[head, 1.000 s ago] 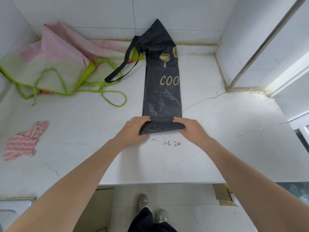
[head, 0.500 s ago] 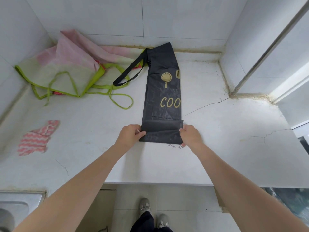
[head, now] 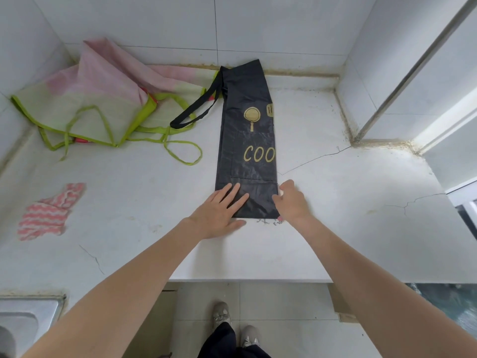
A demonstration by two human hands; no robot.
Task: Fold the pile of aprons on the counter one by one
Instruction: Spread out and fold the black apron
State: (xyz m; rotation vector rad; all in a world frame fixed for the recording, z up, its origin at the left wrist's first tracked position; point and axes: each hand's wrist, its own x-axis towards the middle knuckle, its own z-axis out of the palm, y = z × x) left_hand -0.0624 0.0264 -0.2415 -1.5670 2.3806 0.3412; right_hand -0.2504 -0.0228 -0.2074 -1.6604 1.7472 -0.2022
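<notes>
A black apron (head: pixel 247 140) with gold "COO" lettering lies folded into a long narrow strip on the white counter (head: pixel 335 215), its strap looping off to the left. Its near end is folded over once. My left hand (head: pixel 219 210) lies flat on that fold's left part, fingers straight. At the fold's right edge is my right hand (head: pixel 290 200), fingers loosely bent and touching the cloth. A pink and green apron (head: pixel 103 99) lies crumpled at the back left, its green ties spread over the counter.
A pink striped cloth (head: pixel 49 213) lies at the left of the counter. A steel sink (head: pixel 28 313) sits at the lower left. Tiled walls close the back and right. The counter's front edge runs below my arms, with cardboard (head: pixel 340 303) on the floor.
Both hands pinched the apron's near end and folded it away from me. Now they have let go; the left lies flat on the fold and the right touches its right edge.
</notes>
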